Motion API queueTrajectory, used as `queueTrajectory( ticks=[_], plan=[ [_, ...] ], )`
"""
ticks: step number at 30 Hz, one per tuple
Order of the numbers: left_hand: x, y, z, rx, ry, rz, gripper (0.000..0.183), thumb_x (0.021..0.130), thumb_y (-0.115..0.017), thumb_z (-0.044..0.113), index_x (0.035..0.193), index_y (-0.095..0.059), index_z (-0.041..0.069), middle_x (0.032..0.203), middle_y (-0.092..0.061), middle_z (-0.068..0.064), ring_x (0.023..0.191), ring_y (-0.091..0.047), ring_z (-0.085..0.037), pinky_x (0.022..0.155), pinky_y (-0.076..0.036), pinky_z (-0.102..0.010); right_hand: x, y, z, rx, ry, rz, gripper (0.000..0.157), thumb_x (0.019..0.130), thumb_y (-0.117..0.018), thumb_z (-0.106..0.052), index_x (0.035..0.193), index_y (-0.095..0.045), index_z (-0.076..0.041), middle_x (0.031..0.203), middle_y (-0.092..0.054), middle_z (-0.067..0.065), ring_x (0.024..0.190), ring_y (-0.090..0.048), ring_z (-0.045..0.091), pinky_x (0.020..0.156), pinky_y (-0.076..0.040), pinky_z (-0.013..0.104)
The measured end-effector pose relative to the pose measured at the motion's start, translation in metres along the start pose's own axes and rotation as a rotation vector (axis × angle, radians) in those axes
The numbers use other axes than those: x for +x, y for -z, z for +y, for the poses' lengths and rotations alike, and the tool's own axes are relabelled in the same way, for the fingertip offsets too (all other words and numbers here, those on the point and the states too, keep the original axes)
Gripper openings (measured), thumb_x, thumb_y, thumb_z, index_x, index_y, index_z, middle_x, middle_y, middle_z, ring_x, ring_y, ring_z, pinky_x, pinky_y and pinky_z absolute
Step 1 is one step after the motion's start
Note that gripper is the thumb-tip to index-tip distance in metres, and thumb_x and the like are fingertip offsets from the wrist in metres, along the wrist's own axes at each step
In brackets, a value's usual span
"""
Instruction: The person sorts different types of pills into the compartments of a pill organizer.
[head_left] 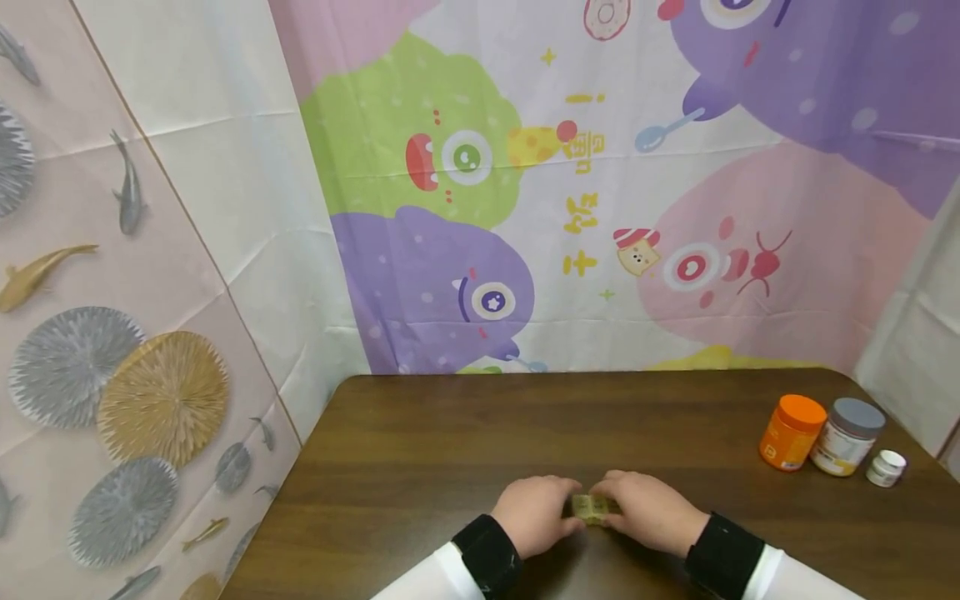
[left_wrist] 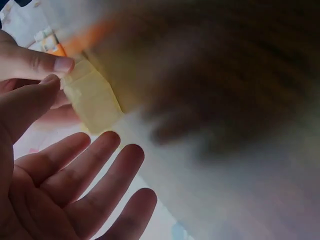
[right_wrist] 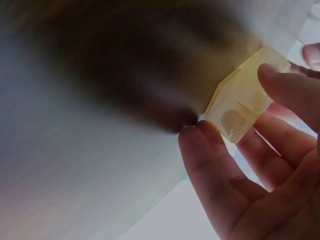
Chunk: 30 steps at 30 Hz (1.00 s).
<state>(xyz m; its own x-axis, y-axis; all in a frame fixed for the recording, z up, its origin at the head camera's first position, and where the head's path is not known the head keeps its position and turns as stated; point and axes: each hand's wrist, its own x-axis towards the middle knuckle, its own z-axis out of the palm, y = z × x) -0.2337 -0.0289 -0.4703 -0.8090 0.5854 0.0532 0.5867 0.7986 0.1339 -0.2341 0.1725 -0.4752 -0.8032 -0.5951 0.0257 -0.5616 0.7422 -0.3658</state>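
A small translucent yellow box lies between both hands, low over or on the brown table. My right hand grips it at the right end. In the right wrist view, the thumb of that hand lies on one face of the box and fingers are behind and below it. On the other side is my left hand, its fingers spread and fairly straight in the left wrist view. The left thumb and fingertips are close to the box; whether they touch it I cannot tell.
At the right of the wooden table stand an orange jar, a grey-lidded jar and a small white bottle. A cartoon-printed cloth hangs behind the table. Another patterned cloth hangs at the left.
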Motion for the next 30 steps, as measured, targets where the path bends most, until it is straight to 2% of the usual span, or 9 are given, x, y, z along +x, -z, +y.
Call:
queueTrajectory(
  ticks=[5,13,19,24,27,30],
  plan=[
    [0.005,-0.005,0.001,0.006,-0.019,0.009,0.030,0.079,-0.077,0.043,0.104,-0.073,0.026,0.087,-0.070,0.013,0.070,-0.058,-0.002,0.059,-0.050,-0.024,0.001,-0.004,-0.004,0.015,0.018,0.010,0.028,0.083,-0.076,-0.022,0.109,-0.070,-0.014,0.092,-0.062,-0.005,0.077,-0.056,0.007,0.063,-0.050,0.029],
    [0.008,-0.009,0.001,-0.006,-0.037,0.045,0.016,0.082,-0.075,0.037,0.093,-0.075,0.026,0.077,-0.070,0.014,0.066,-0.059,-0.003,0.061,-0.050,-0.026,0.004,-0.002,-0.005,0.043,-0.034,0.013,0.027,0.081,-0.077,-0.024,0.106,-0.073,-0.016,0.097,-0.066,-0.004,0.084,-0.059,0.012,0.068,-0.052,0.034],
    [0.009,-0.007,0.002,0.002,-0.029,0.051,0.018,0.088,-0.070,0.035,0.101,-0.075,0.024,0.085,-0.072,0.012,0.073,-0.062,-0.004,0.066,-0.053,-0.027,0.007,0.001,0.000,0.066,-0.057,0.009,0.028,0.079,-0.078,-0.024,0.106,-0.073,-0.017,0.101,-0.068,-0.002,0.091,-0.060,0.015,0.074,-0.052,0.039],
    [0.012,-0.004,-0.002,-0.062,-0.007,0.034,0.021,0.097,-0.058,0.034,0.106,-0.074,0.025,0.095,-0.073,0.012,0.084,-0.063,-0.004,0.073,-0.054,-0.028,0.008,0.001,0.003,0.074,-0.079,-0.010,0.032,0.080,-0.078,-0.025,0.110,-0.072,-0.017,0.107,-0.068,0.000,0.097,-0.060,0.019,0.080,-0.052,0.042],
    [0.017,-0.001,-0.005,-0.120,-0.003,0.074,0.018,0.096,-0.060,0.031,0.105,-0.074,0.023,0.097,-0.072,0.011,0.086,-0.062,-0.004,0.074,-0.054,-0.027,0.007,0.000,0.003,0.076,-0.092,-0.016,0.034,0.080,-0.078,-0.025,0.112,-0.071,-0.014,0.108,-0.068,0.002,0.098,-0.060,0.020,0.080,-0.052,0.042],
    [0.022,0.004,-0.007,-0.148,-0.005,0.138,0.011,0.094,-0.064,0.026,0.101,-0.072,0.022,0.092,-0.071,0.009,0.078,-0.061,-0.004,0.067,-0.053,-0.025,0.007,0.000,0.002,0.074,-0.092,-0.011,0.035,0.080,-0.078,-0.025,0.111,-0.071,-0.012,0.108,-0.068,0.003,0.097,-0.061,0.020,0.079,-0.053,0.041]
  ],
)
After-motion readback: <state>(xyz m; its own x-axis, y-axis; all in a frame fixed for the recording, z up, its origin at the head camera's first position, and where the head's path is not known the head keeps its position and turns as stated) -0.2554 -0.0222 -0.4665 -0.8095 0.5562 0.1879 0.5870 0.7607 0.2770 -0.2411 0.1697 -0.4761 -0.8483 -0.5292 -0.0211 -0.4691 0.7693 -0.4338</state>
